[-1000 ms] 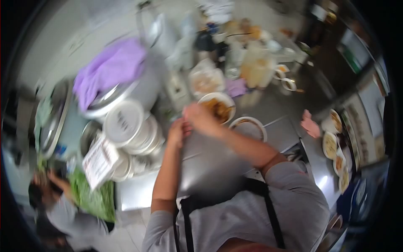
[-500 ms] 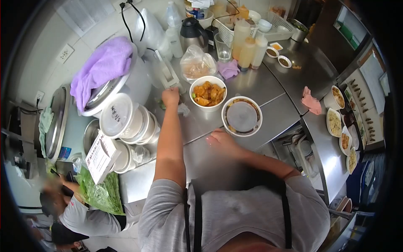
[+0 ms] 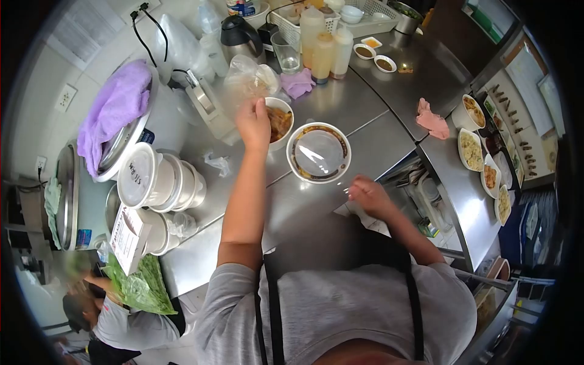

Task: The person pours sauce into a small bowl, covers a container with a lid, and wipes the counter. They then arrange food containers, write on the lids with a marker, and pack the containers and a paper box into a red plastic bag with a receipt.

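My left hand (image 3: 253, 126) is closed, thumb and fingers together, at the left rim of a white bowl of orange-brown saucy food (image 3: 280, 125). It covers part of that bowl, and whatever its fingers hold is hidden. Right of it stands a white bowl of dark sauce or soup under a clear lid (image 3: 319, 153), with light glinting off the lid. My right hand (image 3: 370, 196) is loosely closed near the counter edge, below and right of the lidded bowl, apart from it; nothing shows in it. A clear plastic bag (image 3: 246, 79) lies behind my left hand.
Stacked lidded tubs (image 3: 146, 176) and a box (image 3: 126, 240) stand left, near a purple cloth (image 3: 115, 112). Sauce bottles (image 3: 322, 55), a glass (image 3: 286, 53) and a thermos jug (image 3: 240, 39) line the back. Food dishes (image 3: 470, 147) sit right. Another person (image 3: 131, 319) is at lower left.
My left hand has moved from the counter left of the food bowl to that bowl's rim. My right hand has shifted right, away from the front of the lidded bowl. The view has turned.
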